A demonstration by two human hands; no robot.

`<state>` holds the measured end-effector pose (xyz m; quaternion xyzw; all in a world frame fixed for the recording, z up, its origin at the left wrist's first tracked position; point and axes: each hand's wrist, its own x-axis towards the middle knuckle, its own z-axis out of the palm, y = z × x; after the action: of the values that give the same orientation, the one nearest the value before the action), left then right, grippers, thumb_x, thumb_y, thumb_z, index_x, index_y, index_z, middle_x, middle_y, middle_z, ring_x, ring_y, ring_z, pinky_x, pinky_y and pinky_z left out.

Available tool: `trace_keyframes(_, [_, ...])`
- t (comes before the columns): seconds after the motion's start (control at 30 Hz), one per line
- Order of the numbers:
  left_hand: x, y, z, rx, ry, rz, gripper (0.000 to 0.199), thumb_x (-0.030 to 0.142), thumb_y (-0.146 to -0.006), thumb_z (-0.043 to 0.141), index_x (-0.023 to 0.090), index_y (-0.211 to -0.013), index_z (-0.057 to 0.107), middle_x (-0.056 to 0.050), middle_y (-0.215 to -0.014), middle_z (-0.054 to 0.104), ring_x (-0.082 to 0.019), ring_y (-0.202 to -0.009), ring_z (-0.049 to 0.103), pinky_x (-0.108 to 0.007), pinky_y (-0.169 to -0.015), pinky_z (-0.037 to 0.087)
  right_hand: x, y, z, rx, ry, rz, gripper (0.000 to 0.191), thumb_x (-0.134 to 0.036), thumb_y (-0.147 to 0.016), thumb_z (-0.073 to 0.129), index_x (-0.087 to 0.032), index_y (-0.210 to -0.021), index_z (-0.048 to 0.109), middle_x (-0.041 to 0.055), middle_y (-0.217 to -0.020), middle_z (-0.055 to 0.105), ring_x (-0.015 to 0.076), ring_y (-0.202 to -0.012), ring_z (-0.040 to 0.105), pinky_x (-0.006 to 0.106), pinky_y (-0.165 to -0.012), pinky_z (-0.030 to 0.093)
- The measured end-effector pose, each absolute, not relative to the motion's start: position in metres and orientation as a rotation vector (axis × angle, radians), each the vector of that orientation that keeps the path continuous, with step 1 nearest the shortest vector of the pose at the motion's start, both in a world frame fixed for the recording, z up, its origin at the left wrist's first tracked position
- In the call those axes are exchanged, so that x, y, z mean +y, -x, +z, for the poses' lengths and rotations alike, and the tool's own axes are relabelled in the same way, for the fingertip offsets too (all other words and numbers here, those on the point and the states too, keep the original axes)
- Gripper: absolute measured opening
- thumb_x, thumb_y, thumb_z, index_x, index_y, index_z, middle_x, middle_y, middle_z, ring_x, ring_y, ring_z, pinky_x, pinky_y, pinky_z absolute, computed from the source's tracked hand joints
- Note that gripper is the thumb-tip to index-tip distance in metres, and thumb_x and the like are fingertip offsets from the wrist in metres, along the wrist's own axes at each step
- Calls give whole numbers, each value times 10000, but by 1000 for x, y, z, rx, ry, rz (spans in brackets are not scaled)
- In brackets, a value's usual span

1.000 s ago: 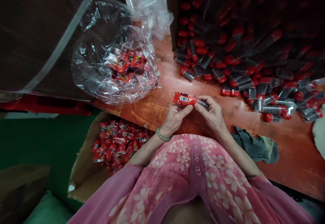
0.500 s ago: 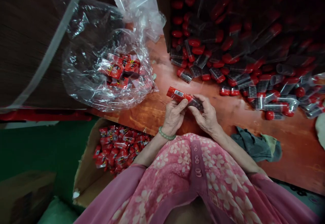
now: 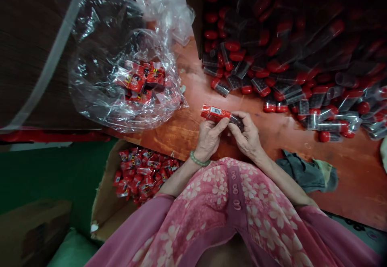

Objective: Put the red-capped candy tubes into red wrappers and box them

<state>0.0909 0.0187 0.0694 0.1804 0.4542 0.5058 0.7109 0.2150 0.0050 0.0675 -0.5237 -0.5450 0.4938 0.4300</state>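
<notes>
A red printed plastic sleeve with a white barcode label sits between the fingers of my left hand. My right hand grips a small tube with dark contents, whose left end meets or enters the sleeve; my thumbs partly cover the join. Both hands are closed, close together above the wooden table. To their left, a clear plastic bag lies open with several red printed sleeves inside. Many clear tubes with red caps are heaped to the right.
Below the table's left edge stands a cardboard box full of red-wrapped tubes. A dark cloth rests on the table at right. More clear plastic packaging lies at the back, beside a dark upright panel.
My right hand has shifted slightly left toward my left hand, and the two thumbs are now closer together. Less of the tube shows beyond the sleeve. The view has moved slightly.
</notes>
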Motion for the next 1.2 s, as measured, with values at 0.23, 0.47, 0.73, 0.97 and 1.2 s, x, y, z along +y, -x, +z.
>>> trace_keyframes(0.23, [21,-86,70,949,-348,1233,416,450,-587,938,153,-812,755,-16,-772,752,-113,-611,652,-222,-538,489,6,-212,61,-1340,1146,1335,357,-480,-972,590,-257,-1236,500,-17,-898,651,101,-605,604,258,-598,541])
trace_keyframes(0.47, [27,-87,74,898,-281,1201,349,382,-545,960,169,-741,765,6,-770,755,-105,-710,686,-227,-765,554,4,-214,54,-1703,1200,821,319,-354,-1009,536,-256,-1307,480,115,-1262,668,230,-1089,700,390,-909,605])
trace_keyframes(0.73, [30,-89,70,869,-359,1103,413,420,-569,959,140,-724,699,32,-663,675,-66,-534,579,-206,-558,495,7,-217,55,-1493,1231,1100,315,-428,-1004,552,-274,-1270,484,-5,-884,648,130,-624,625,294,-600,562])
trace_keyframes(0.97, [29,-91,67,868,-407,1114,480,559,-643,894,137,-788,718,1,-676,661,-66,-530,519,-209,-496,427,10,-209,56,-1203,1119,1265,253,-402,-968,624,-269,-1167,542,17,-1161,637,61,-609,592,251,-596,531])
trace_keyframes(1.2, [18,-102,63,971,-432,1156,476,544,-628,905,138,-677,661,61,-589,542,-34,-546,437,-186,-545,382,14,-198,63,-1033,1240,1124,253,-489,-932,640,-255,-1012,585,4,-997,637,137,-820,609,288,-743,530])
